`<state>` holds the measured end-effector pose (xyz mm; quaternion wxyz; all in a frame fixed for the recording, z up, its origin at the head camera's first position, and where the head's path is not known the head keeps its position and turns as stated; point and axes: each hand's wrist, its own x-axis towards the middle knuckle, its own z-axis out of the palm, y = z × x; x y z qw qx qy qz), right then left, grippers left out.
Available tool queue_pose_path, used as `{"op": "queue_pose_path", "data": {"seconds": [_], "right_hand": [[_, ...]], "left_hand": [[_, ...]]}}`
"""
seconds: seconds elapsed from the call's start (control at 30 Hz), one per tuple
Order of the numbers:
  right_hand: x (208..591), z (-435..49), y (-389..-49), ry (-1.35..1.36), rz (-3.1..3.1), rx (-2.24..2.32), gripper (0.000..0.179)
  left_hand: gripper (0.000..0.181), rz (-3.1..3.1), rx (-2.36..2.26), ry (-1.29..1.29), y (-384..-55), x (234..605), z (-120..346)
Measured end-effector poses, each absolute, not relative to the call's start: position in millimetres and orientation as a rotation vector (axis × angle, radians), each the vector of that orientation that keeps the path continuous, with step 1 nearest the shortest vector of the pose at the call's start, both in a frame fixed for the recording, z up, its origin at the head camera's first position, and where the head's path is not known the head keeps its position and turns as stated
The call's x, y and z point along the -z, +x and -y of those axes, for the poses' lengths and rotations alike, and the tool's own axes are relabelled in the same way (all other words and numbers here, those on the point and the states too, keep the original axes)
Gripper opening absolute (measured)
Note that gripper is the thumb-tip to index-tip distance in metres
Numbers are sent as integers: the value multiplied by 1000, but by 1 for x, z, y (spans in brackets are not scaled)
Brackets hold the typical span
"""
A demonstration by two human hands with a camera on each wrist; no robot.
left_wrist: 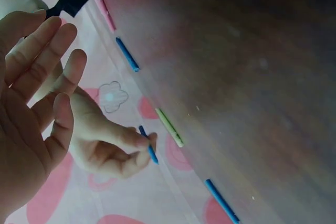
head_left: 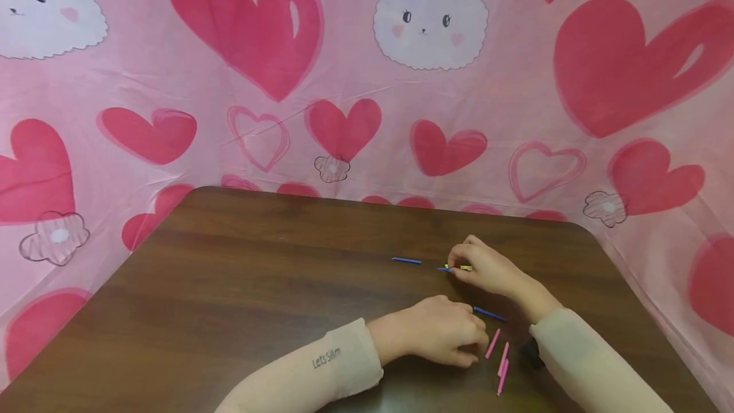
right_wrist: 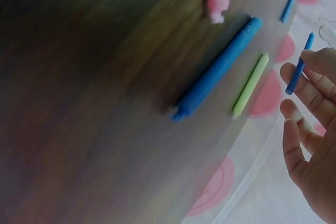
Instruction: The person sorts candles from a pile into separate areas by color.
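Observation:
My right hand (head_left: 487, 266) pinches a thin blue candle (right_wrist: 300, 69) between thumb and forefinger, low over the far part of the wooden table. A light green candle (right_wrist: 251, 85) lies behind that hand, partly hidden by it in the head view. Nearer to me, my left hand (head_left: 438, 330) has loosely bent fingers with nothing in them. Just right of its fingertips lie three pink candles (head_left: 492, 343). One blue candle (head_left: 490, 314) rests between the two hands, and another blue candle (head_left: 406, 260) lies farther left.
The brown table (head_left: 229, 292) has its far edge against a pink cloth (head_left: 355, 81) printed with hearts and rabbits. A black piece (head_left: 533, 355) shows by the right sleeve. My right forearm passes just right of the pink candles.

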<state>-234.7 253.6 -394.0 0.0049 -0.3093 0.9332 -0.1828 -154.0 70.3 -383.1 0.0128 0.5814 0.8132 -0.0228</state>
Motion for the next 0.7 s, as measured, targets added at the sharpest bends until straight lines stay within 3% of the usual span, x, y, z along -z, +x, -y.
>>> {"op": "queue_pose_path", "data": {"seconds": [0.7], "right_hand": [[401,-217,-263,-1123,-2874,550,13]], "left_hand": [[18,-2441,16,1843,-150,385,-75]]}}
